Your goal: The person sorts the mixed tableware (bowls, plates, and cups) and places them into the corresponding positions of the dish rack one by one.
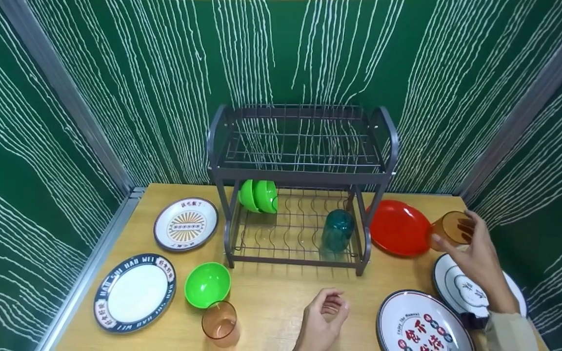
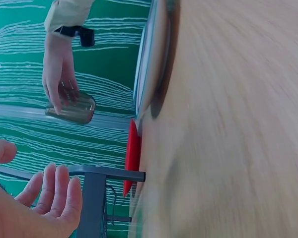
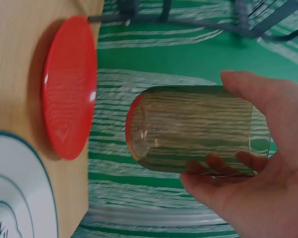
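Observation:
An amber drinking glass (image 1: 449,230) is in my right hand (image 1: 476,258), lifted off the table near the red plate (image 1: 400,227). In the right wrist view, thumb and fingers grip the glass (image 3: 198,131) around its rim end, its base pointing toward the table. My left hand (image 1: 322,319) hovers over the front middle of the table, its fingers loosely bent around nothing. The left wrist view shows that hand (image 2: 44,203) with thumb and fingers apart. A dark two-tier dish rack (image 1: 300,263) stands in the middle, holding green bowls (image 1: 264,196) and a teal glass (image 1: 338,230) on its lower tier.
Left of the rack lie a sunburst-patterned plate (image 1: 186,224) and a dark-rimmed plate (image 1: 134,292). A green bowl (image 1: 208,285) stands beside an orange glass (image 1: 220,322) in front. Two white plates, one with red lettering (image 1: 425,321), one with a drawing (image 1: 466,285), lie at right.

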`<state>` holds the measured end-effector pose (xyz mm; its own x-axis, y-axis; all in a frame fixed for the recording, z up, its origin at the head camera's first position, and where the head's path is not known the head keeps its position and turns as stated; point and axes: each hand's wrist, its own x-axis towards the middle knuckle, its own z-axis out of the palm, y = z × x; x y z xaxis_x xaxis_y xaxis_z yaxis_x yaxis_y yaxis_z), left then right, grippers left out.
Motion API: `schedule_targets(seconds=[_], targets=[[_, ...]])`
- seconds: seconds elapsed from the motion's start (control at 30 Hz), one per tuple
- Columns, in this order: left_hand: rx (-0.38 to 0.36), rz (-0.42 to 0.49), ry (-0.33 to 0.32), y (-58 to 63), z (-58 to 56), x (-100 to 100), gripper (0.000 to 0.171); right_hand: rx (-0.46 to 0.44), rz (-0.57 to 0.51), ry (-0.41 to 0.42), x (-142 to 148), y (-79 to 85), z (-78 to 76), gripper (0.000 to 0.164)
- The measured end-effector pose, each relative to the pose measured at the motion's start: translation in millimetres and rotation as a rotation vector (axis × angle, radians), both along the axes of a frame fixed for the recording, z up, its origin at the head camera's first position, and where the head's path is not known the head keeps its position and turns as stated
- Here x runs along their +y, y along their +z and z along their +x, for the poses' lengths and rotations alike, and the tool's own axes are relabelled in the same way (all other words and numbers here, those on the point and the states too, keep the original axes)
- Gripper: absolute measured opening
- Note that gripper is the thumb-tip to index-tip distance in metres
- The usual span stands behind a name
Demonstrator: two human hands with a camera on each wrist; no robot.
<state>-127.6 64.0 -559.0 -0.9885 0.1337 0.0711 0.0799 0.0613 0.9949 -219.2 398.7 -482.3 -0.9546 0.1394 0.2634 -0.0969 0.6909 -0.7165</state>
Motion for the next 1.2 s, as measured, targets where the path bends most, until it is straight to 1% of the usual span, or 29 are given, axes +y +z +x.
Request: schedule_targets(seconds=[0.1,0.17,0.27,0.33,0.47,0.7,0.8,1.03,1.13,1.2], targets=[[0.007,0.031,0.006,12.6,4.9,-2.0,0.023,0.032,0.002,0.03,-9.7,3.0,9.8,0.095],[0.027,0.054,0.007,20.6,8.8,-3.4,0.022,0.05,0.006,0.046,-15.1,3.2,14.9,0.094],[0.061,0.079,0.002,28.0,12.6,-4.9,0.022,0.048,0.004,0.06,-21.6,3.4,21.6,0.095],[0.074,0.084,-0.003,29.7,13.5,-5.4,0.022,0.038,0.015,0.062,-25.2,3.5,26.3,0.096],[0.063,0.088,-0.004,27.3,12.9,-5.0,0.022,0.023,0.041,0.07,-32.9,5.5,35.9,0.097],[0.082,0.067,0.014,2.4,5.0,0.4,0.023,-0.003,0.064,0.111,-51.6,12.8,52.1,0.097],[0.103,0.071,0.006,-1.8,2.9,0.2,0.024,-0.017,0.043,0.141,-60.6,15.3,58.2,0.097],[0.173,0.094,0.0,-0.1,2.7,0.4,0.026,-0.034,-0.013,0.211,-77.9,17.8,70.7,0.094],[0.188,0.093,0.009,3.4,3.7,1.1,0.028,-0.032,0.006,0.225,-85.4,17.4,76.0,0.094],[0.194,0.093,0.016,8.3,5.2,1.1,0.03,-0.027,0.026,0.23,-90.9,17.1,79.1,0.093]])
